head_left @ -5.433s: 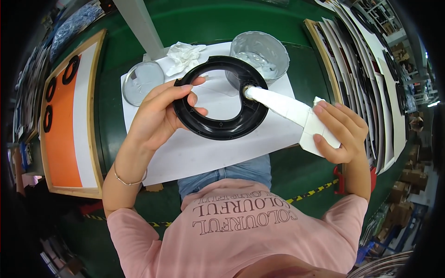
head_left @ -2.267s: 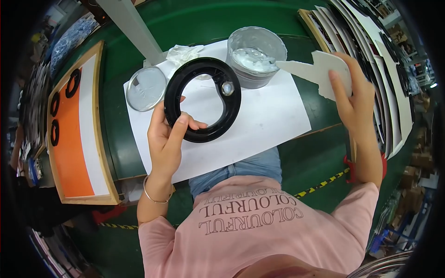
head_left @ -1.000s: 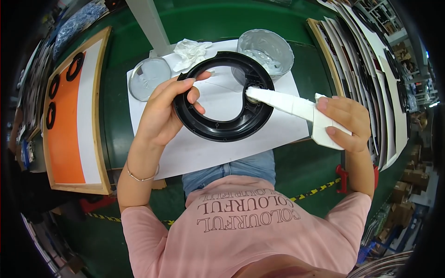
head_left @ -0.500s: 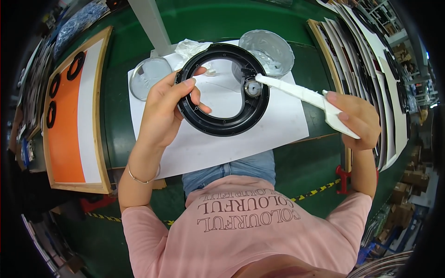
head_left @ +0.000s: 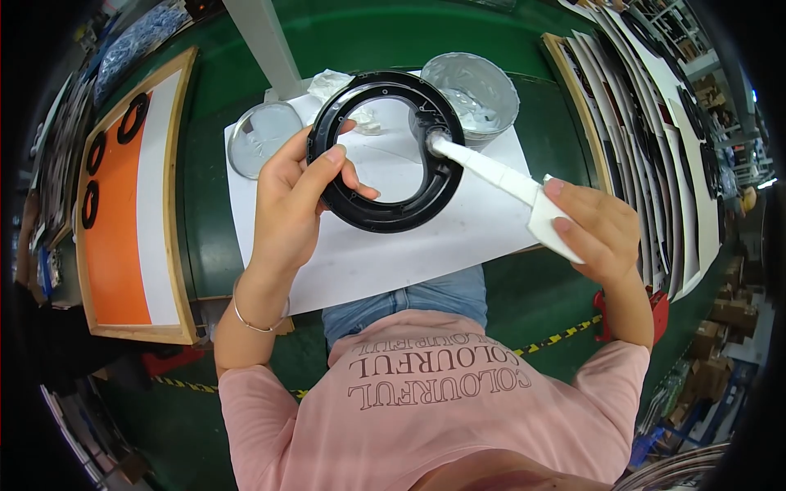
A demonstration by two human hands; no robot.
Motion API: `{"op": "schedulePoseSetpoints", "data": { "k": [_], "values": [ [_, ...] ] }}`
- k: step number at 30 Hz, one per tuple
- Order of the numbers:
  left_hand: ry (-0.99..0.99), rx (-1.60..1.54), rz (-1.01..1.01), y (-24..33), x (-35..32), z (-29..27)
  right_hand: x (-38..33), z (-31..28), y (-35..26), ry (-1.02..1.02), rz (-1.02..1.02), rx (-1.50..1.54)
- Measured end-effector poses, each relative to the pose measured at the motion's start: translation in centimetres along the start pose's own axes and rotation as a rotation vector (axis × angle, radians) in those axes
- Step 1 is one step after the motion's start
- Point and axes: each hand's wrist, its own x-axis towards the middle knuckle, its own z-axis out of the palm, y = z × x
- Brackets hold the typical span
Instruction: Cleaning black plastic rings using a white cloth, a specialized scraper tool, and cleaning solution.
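Observation:
My left hand (head_left: pixel 299 184) grips a black ring-shaped plastic housing (head_left: pixel 385 214) by its left side, thumb in front and fingers through the opening. The ring is held up above a white sheet. Between the thumb and fingers of my right hand (head_left: pixel 594 225) is a white stick-like applicator (head_left: pixel 495 173) with a wider, flat handle end. Its tip meets the small round recess (head_left: pixel 436 143) on the right part of the ring, where some pale paste shows. Behind the ring stands a translucent tub (head_left: pixel 491 90) smeared inside with whitish-grey paste.
The white sheet (head_left: pixel 491 217) covers part of the green table. A round clear lid (head_left: pixel 264 139) and crumpled tissue (head_left: pixel 329 83) lie on it. At left is a wood-framed board (head_left: pixel 119 270) with black rings; at right, upright stacked boards (head_left: pixel 647 147). A grey post (head_left: pixel 266 45) rises behind.
My right hand has moved left and slightly down, bringing the applicator's tip from the ring's right rim into the round recess. The ring has shifted a little left and tilted.

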Motion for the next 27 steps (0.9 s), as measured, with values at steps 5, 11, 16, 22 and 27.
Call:
{"op": "schedulePoseSetpoints", "data": {
  "k": [5, 11, 16, 22, 27],
  "values": [
    [0.019, 0.057, 0.041, -0.5, -0.4, -0.4, -1.7, 0.1, 1.0, 0.297, 0.554, 0.042],
    [-0.008, 0.088, -0.049, -2.1, -1.9, -1.5, 1.5, -0.4, 6.3, 0.114, 0.836, 0.187],
    [-0.15, 0.018, -0.263, -4.2, -2.4, -1.2, 4.7, -0.5, 8.5, -0.188, 0.629, 0.05],
    [-0.194, -0.104, -0.435, -5.6, -1.6, 0.5, 7.3, 1.3, 8.8, -0.27, 0.543, -0.022],
    [-0.238, 0.01, -0.436, -5.4, -1.3, 0.8, 7.7, 3.3, 10.2, -0.423, 0.579, -0.27]
  ]
}}
